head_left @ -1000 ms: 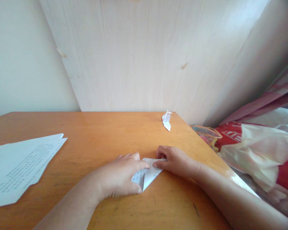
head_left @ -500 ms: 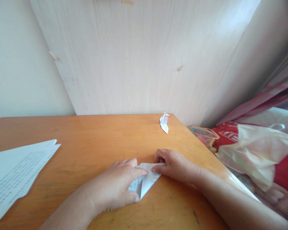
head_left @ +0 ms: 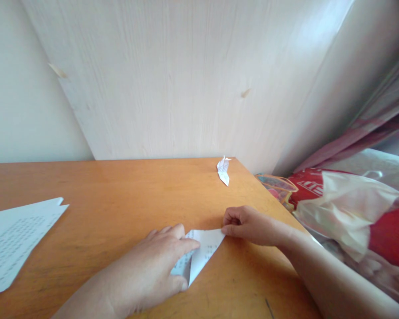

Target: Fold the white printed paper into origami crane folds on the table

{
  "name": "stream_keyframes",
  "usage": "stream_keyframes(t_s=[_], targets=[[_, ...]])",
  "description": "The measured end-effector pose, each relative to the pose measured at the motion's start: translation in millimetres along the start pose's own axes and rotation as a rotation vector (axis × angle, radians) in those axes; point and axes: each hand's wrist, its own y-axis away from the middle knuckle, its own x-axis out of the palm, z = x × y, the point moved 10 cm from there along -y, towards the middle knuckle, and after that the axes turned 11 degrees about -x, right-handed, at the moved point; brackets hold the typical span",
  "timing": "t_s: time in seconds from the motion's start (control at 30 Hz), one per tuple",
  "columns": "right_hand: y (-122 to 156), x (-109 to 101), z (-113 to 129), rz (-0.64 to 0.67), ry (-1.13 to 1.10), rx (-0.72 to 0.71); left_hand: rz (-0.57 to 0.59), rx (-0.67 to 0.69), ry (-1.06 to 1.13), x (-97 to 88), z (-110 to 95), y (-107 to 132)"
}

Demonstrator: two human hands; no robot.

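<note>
A small folded sheet of paper (head_left: 206, 250) with printed characters lies on the table, with a white triangular flap folded over its right part. My left hand (head_left: 162, 257) holds the sheet down, its index finger on the flap and its thumb at the lower corner. The left part of the sheet is hidden under that hand. At the flap's pointed right tip, my right hand (head_left: 241, 226) is closed in a pinch, thumb against curled fingers.
A folded paper crane (head_left: 223, 170) stands near the back right corner of the wooden table (head_left: 136, 190). Printed sheets (head_left: 23, 239) lie at the left. Past the right edge are a pale plastic bag (head_left: 342, 204) and red bags. A wood-grained panel (head_left: 166, 88) rises behind.
My right hand has slid right to the flap's tip, uncovering more of the flap. My left hand stays on the sheet. The whole view has shifted slightly.
</note>
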Motion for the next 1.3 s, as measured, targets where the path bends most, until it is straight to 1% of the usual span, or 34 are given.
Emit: stream_keyframes(t_s=[0.17,0.4,0.63,0.87,1.0,1.07,1.13,1.2,1.23,1.27,1.3], targets=[[1,5,-1,0.037,0.039,0.005,-0.021,-0.023,-0.021,0.9,2,-1],[2,3,-2,0.032,0.096,0.009,-0.015,-0.023,-0.006,2.4,6,-1],[2,4,1,0.044,0.122,-0.015,0.001,-0.022,0.013,1.7,5,-3],[2,4,2,0.055,0.102,-0.023,0.017,-0.043,0.010,1.0,5,-2],[2,4,2,0.076,0.090,-0.030,0.008,-0.021,0.021,-0.2,2,-3],[2,0,3,0.040,0.089,-0.024,0.003,-0.018,0.014,-0.8,2,-3],[3,-8,11,-0.063,0.110,-0.034,0.003,-0.024,0.004,-1.2,2,-3],[7,-15,31,-0.172,0.132,-0.122,0.002,-0.017,0.004,-1.6,1,-4],[10,-14,46,-0.190,0.130,-0.209,0.001,-0.008,0.003,-1.7,0,-4],[14,-8,64,-0.174,0.115,-0.316,-0.001,0.002,-0.001,-1.8,-1,-4],[18,0,83,-0.125,0.105,-0.435,-0.005,0.010,-0.005,-2.0,-2,-5]])
